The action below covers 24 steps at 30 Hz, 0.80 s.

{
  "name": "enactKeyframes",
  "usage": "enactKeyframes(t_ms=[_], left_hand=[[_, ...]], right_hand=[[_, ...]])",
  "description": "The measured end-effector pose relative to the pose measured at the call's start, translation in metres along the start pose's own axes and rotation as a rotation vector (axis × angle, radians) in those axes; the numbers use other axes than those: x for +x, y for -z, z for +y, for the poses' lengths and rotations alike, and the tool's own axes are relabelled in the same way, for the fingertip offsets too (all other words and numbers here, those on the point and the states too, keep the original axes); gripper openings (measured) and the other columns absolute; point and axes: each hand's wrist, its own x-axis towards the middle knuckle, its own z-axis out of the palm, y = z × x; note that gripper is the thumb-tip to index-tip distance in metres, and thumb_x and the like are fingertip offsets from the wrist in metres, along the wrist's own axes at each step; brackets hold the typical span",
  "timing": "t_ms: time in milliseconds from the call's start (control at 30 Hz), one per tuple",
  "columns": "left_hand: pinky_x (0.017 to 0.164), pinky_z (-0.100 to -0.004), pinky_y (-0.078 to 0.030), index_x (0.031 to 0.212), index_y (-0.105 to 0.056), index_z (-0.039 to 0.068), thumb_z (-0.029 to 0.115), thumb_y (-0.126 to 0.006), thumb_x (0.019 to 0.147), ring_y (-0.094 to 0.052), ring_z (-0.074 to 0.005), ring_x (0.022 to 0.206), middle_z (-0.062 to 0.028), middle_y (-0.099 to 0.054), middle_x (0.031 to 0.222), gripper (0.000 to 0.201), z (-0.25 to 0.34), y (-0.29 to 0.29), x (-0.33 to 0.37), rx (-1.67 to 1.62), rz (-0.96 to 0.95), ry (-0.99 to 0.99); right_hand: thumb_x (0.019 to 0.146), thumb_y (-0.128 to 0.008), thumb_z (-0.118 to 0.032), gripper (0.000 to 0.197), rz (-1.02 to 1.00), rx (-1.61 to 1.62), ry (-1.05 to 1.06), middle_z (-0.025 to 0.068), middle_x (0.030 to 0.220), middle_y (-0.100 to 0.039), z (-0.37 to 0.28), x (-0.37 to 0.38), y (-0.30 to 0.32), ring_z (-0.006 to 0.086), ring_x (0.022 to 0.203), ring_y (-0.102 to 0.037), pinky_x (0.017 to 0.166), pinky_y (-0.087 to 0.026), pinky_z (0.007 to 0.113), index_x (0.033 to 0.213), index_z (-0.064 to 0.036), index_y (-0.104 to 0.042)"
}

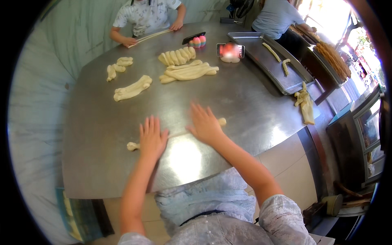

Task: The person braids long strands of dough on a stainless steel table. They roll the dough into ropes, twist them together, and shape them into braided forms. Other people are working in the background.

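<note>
A thin strand of pale dough [177,134] lies across the steel table in front of me, with thicker rounded ends poking out beyond both hands. My left hand [152,139] rests flat on its left part, fingers stretched out. Over the right part is my right hand [205,123], palm down with fingers spread and slightly blurred; neither hand grips the strand. Farther off lie a short thick dough piece [133,88], a pile of long dough strips [188,72] and a row of dough rolls [177,56]. Smaller dough pieces [119,67] sit at the far left.
A metal tray [255,47] at the right holds two twisted dough pieces [271,52]. Two phones on stands [194,38] are near the back. A limp cream-coloured piece [305,105] hangs at the right edge. Across the table, a person handles a dough strand [150,37].
</note>
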Motion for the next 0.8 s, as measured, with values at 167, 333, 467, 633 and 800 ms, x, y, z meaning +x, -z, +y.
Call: enactKeyframes(t_ms=[167, 333, 467, 633, 800], left_hand=[[0.122, -0.0612, -0.013, 0.152, -0.039, 0.001, 0.026, -0.052, 0.1, -0.023, -0.0483, 0.149, -0.0232, -0.029, 0.162, 0.059, 0.022, 0.022, -0.147, 0.039, -0.129, 0.04], [0.12, -0.067, -0.009, 0.154, -0.038, 0.002, 0.033, -0.043, 0.104, -0.017, -0.049, 0.151, -0.0212, -0.023, 0.165, 0.059, -0.003, 0.018, -0.103, 0.187, -0.093, 0.193], [0.121, -0.0637, -0.012, 0.151, -0.041, 0.0, 0.037, -0.036, 0.106, -0.021, -0.0448, 0.151, -0.0208, -0.029, 0.163, 0.058, -0.064, 0.011, 0.006, 0.303, 0.011, 0.345], [0.123, -0.0536, -0.018, 0.148, -0.046, 0.001, 0.033, -0.042, 0.104, -0.033, -0.0355, 0.148, -0.0214, -0.037, 0.158, 0.054, -0.096, 0.015, -0.046, 0.042, -0.013, 0.086], [0.12, -0.063, -0.015, 0.154, -0.043, 0.013, 0.033, -0.039, 0.106, -0.031, -0.0413, 0.147, -0.0207, -0.036, 0.159, 0.051, -0.042, 0.036, -0.183, 0.319, -0.061, 0.289]], right_hand=[[0.099, -0.055, -0.039, 0.067, -0.216, -0.017, -0.033, 0.0248, 0.156, -0.038, -0.048, -0.127, 0.048, 0.0384, 0.147, -0.033, 0.119, -0.026, 0.056, 0.148, 0.0048, -0.041], [0.1, -0.053, -0.04, 0.068, -0.097, -0.129, -0.222, 0.0272, 0.155, -0.038, -0.032, -0.084, 0.03, 0.04, 0.148, -0.03, 0.122, -0.017, 0.059, 0.148, 0.0069, -0.042], [0.101, -0.049, -0.042, 0.068, 0.109, -0.164, -0.436, 0.0249, 0.158, -0.035, 0.025, 0.018, -0.006, 0.0381, 0.15, -0.026, 0.123, -0.012, 0.061, 0.147, 0.0075, -0.042], [0.1, -0.053, -0.04, 0.054, -0.057, -0.033, 0.113, 0.0174, 0.159, -0.037, 0.045, -0.024, 0.012, 0.0378, 0.149, -0.028, 0.121, -0.019, 0.06, 0.147, -0.0127, -0.051], [0.097, -0.056, -0.036, 0.054, -0.057, -0.041, -0.257, 0.0197, 0.157, -0.039, -0.029, -0.147, 0.053, 0.0454, 0.144, -0.034, 0.116, -0.021, 0.068, 0.148, -0.0175, -0.051]])
